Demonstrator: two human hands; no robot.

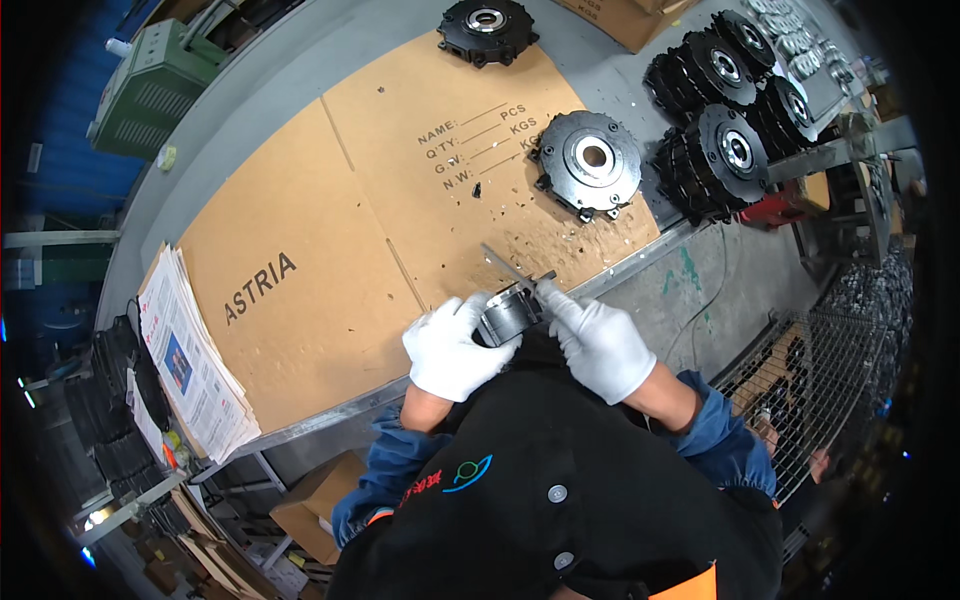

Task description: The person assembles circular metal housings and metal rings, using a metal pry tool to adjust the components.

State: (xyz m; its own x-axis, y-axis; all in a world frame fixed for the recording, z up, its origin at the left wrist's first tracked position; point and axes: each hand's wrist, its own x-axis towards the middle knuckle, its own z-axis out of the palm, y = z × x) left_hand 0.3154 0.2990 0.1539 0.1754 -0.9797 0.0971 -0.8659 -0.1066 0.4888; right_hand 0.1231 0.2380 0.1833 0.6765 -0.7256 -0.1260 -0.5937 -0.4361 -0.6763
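My left hand, in a white glove, is closed around a dark, ring-shaped metal part at the table's front edge. A slim grey bar like a flat file is gripped in my gloved right hand, slanting up and left across the part's rim. The part is tilted, and my fingers hide some of it. Beyond my right hand lies a round black hub with a silver face, flat on the cardboard sheet.
Another black hub lies at the far edge. Stacks of similar hubs stand at the right. Papers lie at the left end, and dark chips litter the cardboard. A green machine is at the far left, a wire basket at lower right.
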